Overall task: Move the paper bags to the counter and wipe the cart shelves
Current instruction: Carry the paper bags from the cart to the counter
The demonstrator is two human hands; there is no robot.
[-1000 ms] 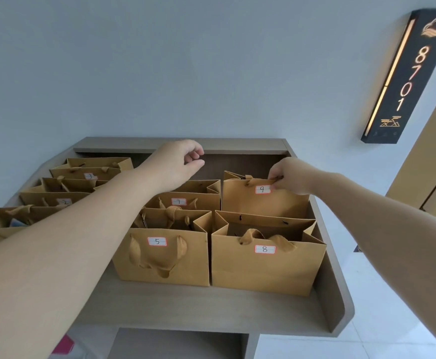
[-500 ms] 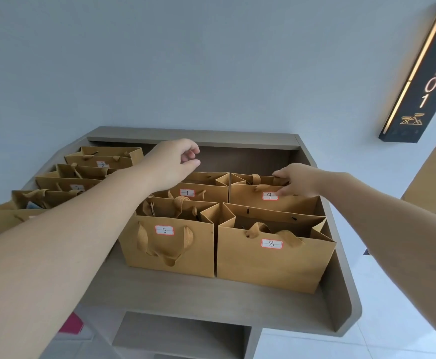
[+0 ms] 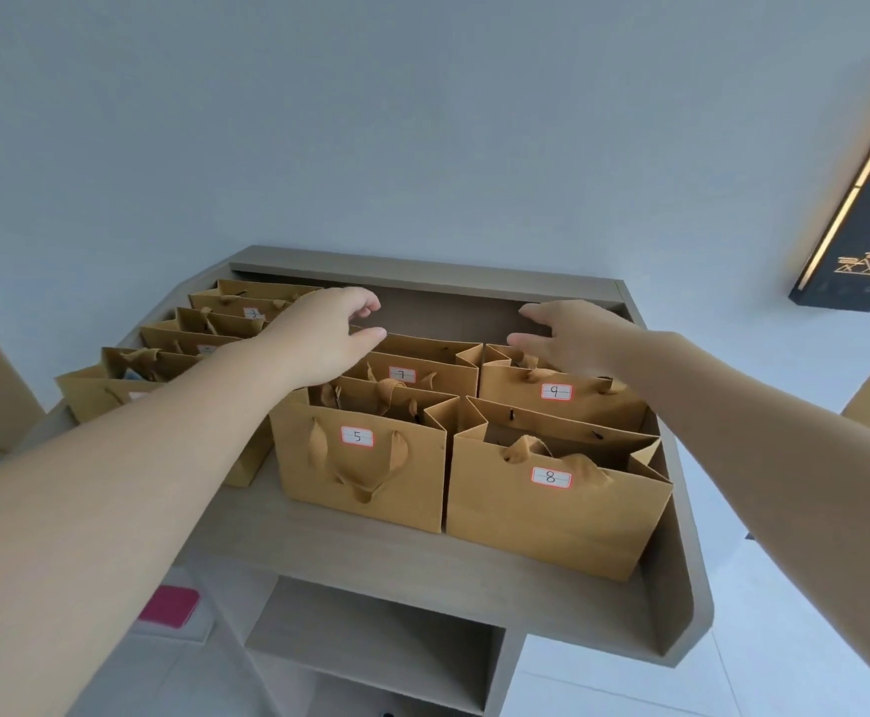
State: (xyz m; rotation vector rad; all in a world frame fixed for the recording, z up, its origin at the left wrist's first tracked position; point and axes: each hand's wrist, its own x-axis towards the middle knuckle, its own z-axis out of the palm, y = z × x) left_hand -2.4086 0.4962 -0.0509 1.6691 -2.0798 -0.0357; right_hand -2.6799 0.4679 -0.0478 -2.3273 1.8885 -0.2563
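Note:
Several brown paper bags with numbered labels stand on the grey counter (image 3: 422, 561). Bag 5 (image 3: 360, 473) and bag 8 (image 3: 552, 514) are in front, bag 7 (image 3: 412, 372) and bag 9 (image 3: 557, 401) behind them. More bags (image 3: 200, 333) line the left side. My left hand (image 3: 324, 336) hovers over bag 7 with fingers curled and apart, holding nothing. My right hand (image 3: 565, 333) is spread open just above bag 9's rim, not gripping it.
A raised rim (image 3: 681, 535) bounds the counter on the right and back (image 3: 422, 274). A black room-number sign (image 3: 857, 209) hangs on the wall at right. A pink item (image 3: 169, 605) lies below the counter at left. An open shelf (image 3: 371, 639) sits underneath.
My right hand set bag 9 down behind bag 8 and let go of it, fingers now spread. My left hand stayed over bag 7. The camera moved closer and tilted down.

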